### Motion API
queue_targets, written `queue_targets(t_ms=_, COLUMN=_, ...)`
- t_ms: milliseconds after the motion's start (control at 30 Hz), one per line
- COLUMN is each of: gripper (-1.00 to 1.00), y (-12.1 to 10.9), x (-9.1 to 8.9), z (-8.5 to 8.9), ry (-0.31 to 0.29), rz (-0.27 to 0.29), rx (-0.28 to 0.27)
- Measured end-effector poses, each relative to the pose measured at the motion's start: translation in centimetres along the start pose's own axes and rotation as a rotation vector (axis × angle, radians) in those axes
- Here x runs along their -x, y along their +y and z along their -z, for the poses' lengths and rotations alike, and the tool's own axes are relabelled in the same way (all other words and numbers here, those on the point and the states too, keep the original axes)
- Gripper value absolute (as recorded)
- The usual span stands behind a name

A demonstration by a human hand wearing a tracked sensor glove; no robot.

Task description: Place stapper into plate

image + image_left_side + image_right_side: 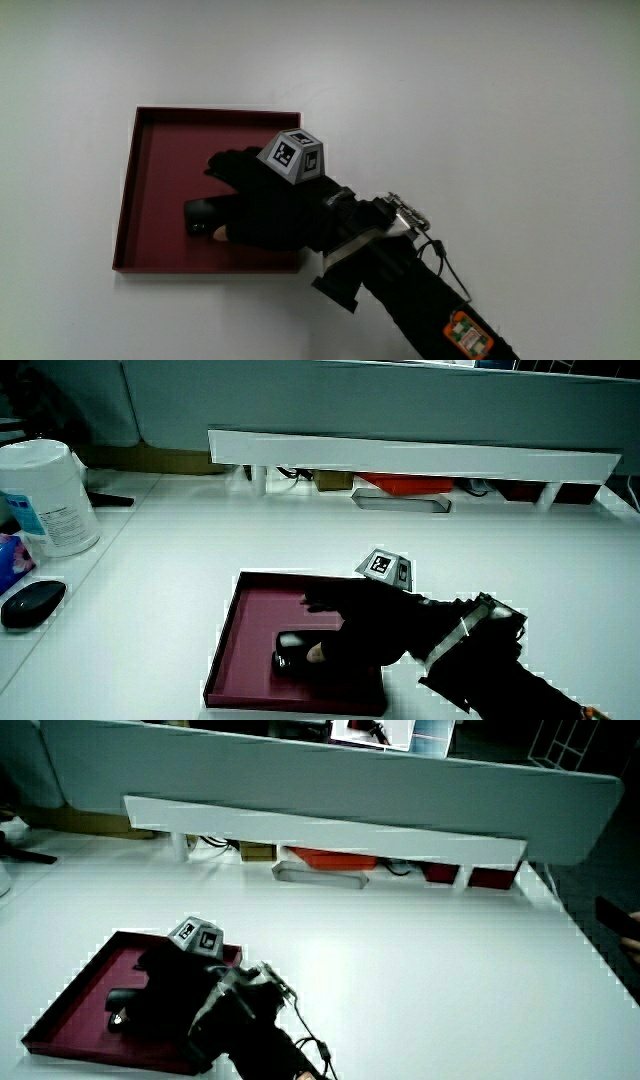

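We see the hand point(265, 205) inside the dark red square plate point(160, 150), its fingers closed around the black stapler point(200, 215), which sits low in the plate near the rim closest to the person. In a side view, a white canister point(48, 495) and a black mouse point(32, 603) stand well apart from the plate.

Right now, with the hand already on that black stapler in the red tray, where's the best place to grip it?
Judging from what shows, grip the stapler across its long body, coming down from above. It lies flat and low in the red tray, near the rim closest to the person, so that raised rim blocks a sideways approach. The hand covers most of it.
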Motion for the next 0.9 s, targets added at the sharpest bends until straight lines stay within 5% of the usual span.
queue_targets(t_ms=67, gripper=-0.89, y=-1.1, x=0.8, z=-1.2, ry=0.002, rz=-0.011, rx=0.002)
queue_targets(t_ms=100, gripper=-0.94, y=-0.7, x=-0.3, z=-1.1, ry=0.056, rz=-0.082, rx=0.040)
queue_targets(t_ms=300, gripper=-1.00, y=-4.5, x=0.7, z=-4.7, ry=0.133, rz=-0.099, rx=0.095)
queue_targets(t_ms=367, gripper=-1.00, y=-6.7, x=2.1, z=-6.3, ry=0.126, rz=-0.027, rx=0.096)
queue_targets(t_ms=400, gripper=-1.00, y=-7.4, x=2.2, z=-6.8, ry=0.074, rz=-0.005, rx=0.100)
queue_targets(t_ms=433, gripper=-1.00, y=-8.0, x=2.0, z=-7.0, ry=0.121, rz=-0.030, rx=0.091)
queue_targets(t_ms=567, gripper=-1.00, y=-11.0, x=3.1, z=-8.8, ry=0.058, rz=0.044, rx=0.056)
queue_targets(t_ms=667, gripper=-1.00, y=-12.9, x=3.7, z=-9.5, ry=0.069, rz=0.089, rx=0.043)
queue_targets(t_ms=700, gripper=-1.00, y=-13.4, x=3.7, z=-9.6, ry=0.074, rz=0.042, rx=0.020)
queue_targets(t_ms=867, gripper=-1.00, y=-14.3, x=3.3, z=-9.4, ry=-0.065, rz=0.008, rx=-0.058)
queue_targets(t_ms=900, gripper=-1.00, y=-14.3, x=3.4, z=-9.4, ry=-0.043, rz=0.010, rx=-0.050)
